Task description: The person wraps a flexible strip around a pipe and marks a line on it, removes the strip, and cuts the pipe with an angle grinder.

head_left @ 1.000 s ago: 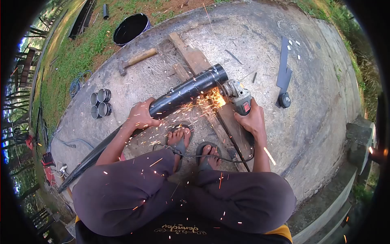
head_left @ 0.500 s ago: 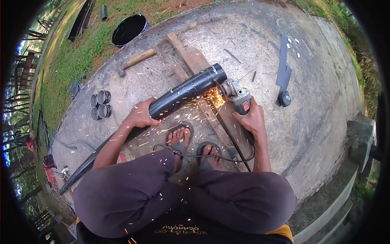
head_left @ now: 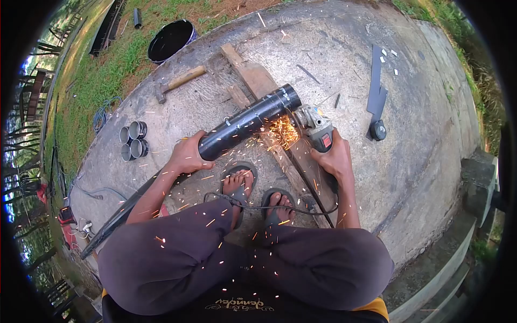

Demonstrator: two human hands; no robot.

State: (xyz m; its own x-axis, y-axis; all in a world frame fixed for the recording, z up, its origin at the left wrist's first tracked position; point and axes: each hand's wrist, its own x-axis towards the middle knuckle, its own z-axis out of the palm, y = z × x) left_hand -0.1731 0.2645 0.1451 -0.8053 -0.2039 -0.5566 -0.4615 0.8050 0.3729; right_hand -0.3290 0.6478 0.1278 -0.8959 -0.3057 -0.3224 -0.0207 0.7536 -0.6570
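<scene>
My left hand (head_left: 188, 155) is wrapped round a long black metal pipe (head_left: 242, 127), which slants from lower left up to the middle and rests on wooden planks (head_left: 256, 78). White marks show near the pipe's far end. My right hand (head_left: 333, 156) grips an angle grinder (head_left: 318, 129) by its body. The grinder's head is against the pipe near that end, and orange sparks (head_left: 284, 132) spray down toward my feet. The cutting disc itself is mostly hidden by the sparks and the tool. The grinder's cord (head_left: 253, 206) runs across my feet in sandals.
A hammer (head_left: 183, 78) lies beyond the pipe, near a black bucket (head_left: 172, 40). Several short cut pipe rings (head_left: 138, 129) stand at left. On the right are a flat dark strip (head_left: 376, 81) and a tape measure (head_left: 378, 130). A power strip with plugs (head_left: 67, 216) sits far left.
My left hand and the lower part of the pipe have shifted very slightly, as if the pipe turned a little. The grinder stays in nearly the same place, still throwing sparks.
</scene>
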